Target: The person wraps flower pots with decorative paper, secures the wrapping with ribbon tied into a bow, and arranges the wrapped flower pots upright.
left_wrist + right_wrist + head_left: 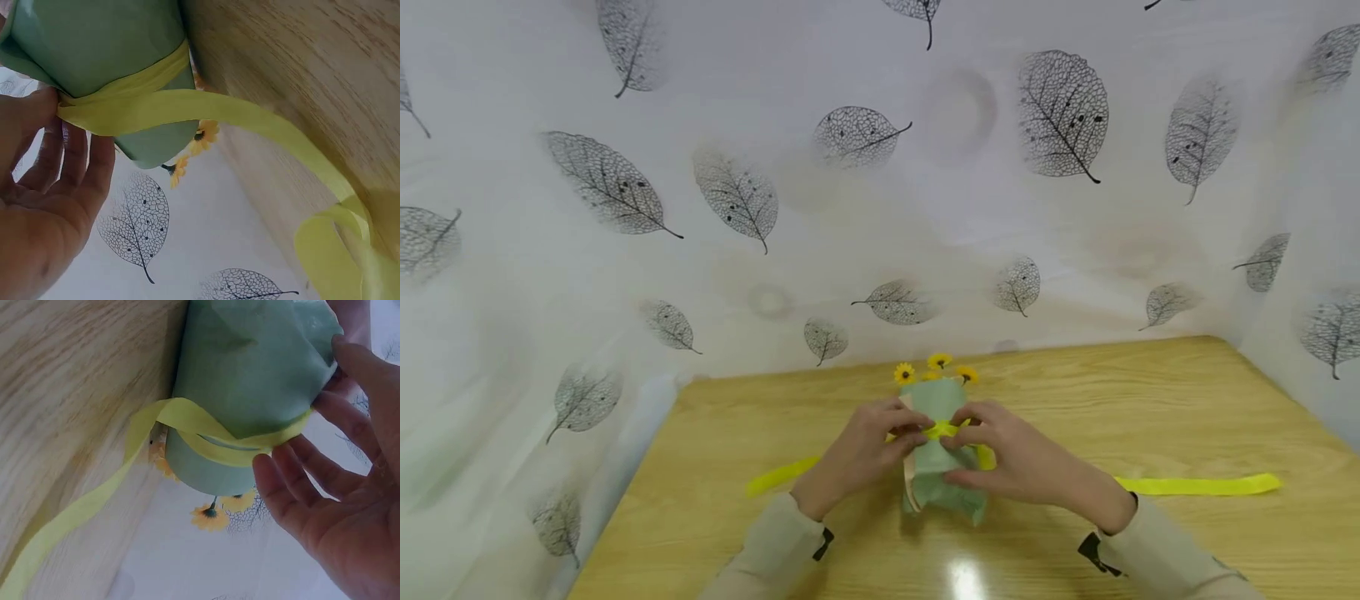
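A small bouquet wrapped in pale green paper (931, 475) lies on the table, its yellow flowers (939, 362) showing at the far end. Round its middle runs a yellow ribbon (156, 111), gathered at the front. My left hand (868, 442) pinches the ribbon there between thumb and fingers. From the other side my right hand (1011, 454) holds the ribbon with curled fingers (300, 465), while its thumb (359, 362) touches the paper lower down. The ribbon's gathered part is partly hidden by the fingertips.
Loose ribbon tails stretch out over the wooden table (722, 417), one to the left and a longer one to the right. A white cloth (820, 225) printed with dark leaves hangs behind the table and at its sides.
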A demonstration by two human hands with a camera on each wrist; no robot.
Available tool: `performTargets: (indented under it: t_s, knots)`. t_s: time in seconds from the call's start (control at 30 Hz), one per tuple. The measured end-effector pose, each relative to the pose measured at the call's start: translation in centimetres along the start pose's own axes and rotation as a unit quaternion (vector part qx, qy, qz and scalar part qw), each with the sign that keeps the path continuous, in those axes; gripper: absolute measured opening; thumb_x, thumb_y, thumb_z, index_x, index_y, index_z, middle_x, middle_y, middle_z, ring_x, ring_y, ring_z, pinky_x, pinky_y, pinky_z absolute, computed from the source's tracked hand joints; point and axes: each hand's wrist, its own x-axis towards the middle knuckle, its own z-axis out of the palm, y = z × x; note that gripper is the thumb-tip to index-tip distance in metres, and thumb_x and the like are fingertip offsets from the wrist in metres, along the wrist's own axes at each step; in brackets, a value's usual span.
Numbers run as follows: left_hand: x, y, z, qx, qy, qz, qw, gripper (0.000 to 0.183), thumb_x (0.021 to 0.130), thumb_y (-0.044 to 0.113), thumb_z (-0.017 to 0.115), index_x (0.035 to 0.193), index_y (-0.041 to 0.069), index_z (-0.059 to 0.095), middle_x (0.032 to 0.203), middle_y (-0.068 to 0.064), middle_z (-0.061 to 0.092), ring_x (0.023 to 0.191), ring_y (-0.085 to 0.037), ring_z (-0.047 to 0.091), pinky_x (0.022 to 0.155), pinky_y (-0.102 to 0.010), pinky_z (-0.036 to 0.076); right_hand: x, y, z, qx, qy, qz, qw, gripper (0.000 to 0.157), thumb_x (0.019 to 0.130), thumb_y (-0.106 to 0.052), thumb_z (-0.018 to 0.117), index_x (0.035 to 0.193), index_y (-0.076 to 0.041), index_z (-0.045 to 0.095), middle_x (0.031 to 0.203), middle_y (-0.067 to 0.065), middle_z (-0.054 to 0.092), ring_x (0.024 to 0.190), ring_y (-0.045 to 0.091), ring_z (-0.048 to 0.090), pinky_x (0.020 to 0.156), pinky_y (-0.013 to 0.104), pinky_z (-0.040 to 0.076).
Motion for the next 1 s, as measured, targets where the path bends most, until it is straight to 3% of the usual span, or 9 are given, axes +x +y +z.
performTargets:
  t_s: [0.2,0.47,0.7,0.9,1.0]
  knots:
    - [0.0,0.0,0.0,0.013,0.007,-0.012,0.9998,0.013,0.094,0.011,0.074,0.105,0.007,0.078,0.096,-0.006,0.071,0.082,-0.009,0.065,0.073,-0.016,0.056,0.2,1.2,-0.2,0.056,0.021,-0.025,0.998,0.016,0.088,-0.005,0.077,0.102,-0.014,0.077,0.107,0.004,0.068,0.088,0.011,0.066,0.072,0.029,0.059]
    - [-0.1,-0.2,0.0,0.027,0.015,-0.023,0.9992,0.005,0.096,0.012,0.071,0.096,0.008,0.074,0.093,-0.004,0.069,0.082,-0.010,0.065,0.074,-0.019,0.056,0.3,1.8,0.9,0.059,0.072,-0.009,0.996,0.028,0.083,0.014,0.073,0.100,-0.008,0.071,0.098,0.003,0.072,0.080,0.010,0.068,0.068,0.025,0.059]
    - [0.0,0.2,-0.1,0.055,0.019,-0.024,0.9980,0.007,0.098,0.011,0.068,0.091,0.010,0.069,0.089,-0.003,0.065,0.077,-0.011,0.055,0.067,-0.018,0.048,0.8,1.9,1.6,0.040,0.101,-0.022,0.994,0.029,0.081,0.018,0.066,0.098,-0.004,0.073,0.094,0.005,0.071,0.076,0.008,0.063,0.062,0.028,0.056]
    - [-0.1,0.5,-0.2,0.053,0.007,-0.031,0.9981,0.005,0.099,0.015,0.068,0.096,0.011,0.070,0.094,-0.002,0.066,0.083,-0.011,0.065,0.073,-0.020,0.056,0.9,1.9,1.3,0.039,0.083,0.020,0.996,0.018,0.087,0.011,0.068,0.095,-0.005,0.073,0.088,0.002,0.065,0.074,0.003,0.058,0.061,0.026,0.056]
    - [0.1,1.1,-0.3,0.079,0.000,-0.038,0.9961,0.011,0.099,0.024,0.070,0.098,0.013,0.070,0.096,0.000,0.066,0.083,-0.009,0.066,0.072,-0.019,0.056,1.0,1.9,1.3,0.033,0.084,0.030,0.995,0.015,0.089,0.008,0.069,0.094,-0.006,0.073,0.087,0.000,0.065,0.076,0.005,0.060,0.064,0.026,0.056]
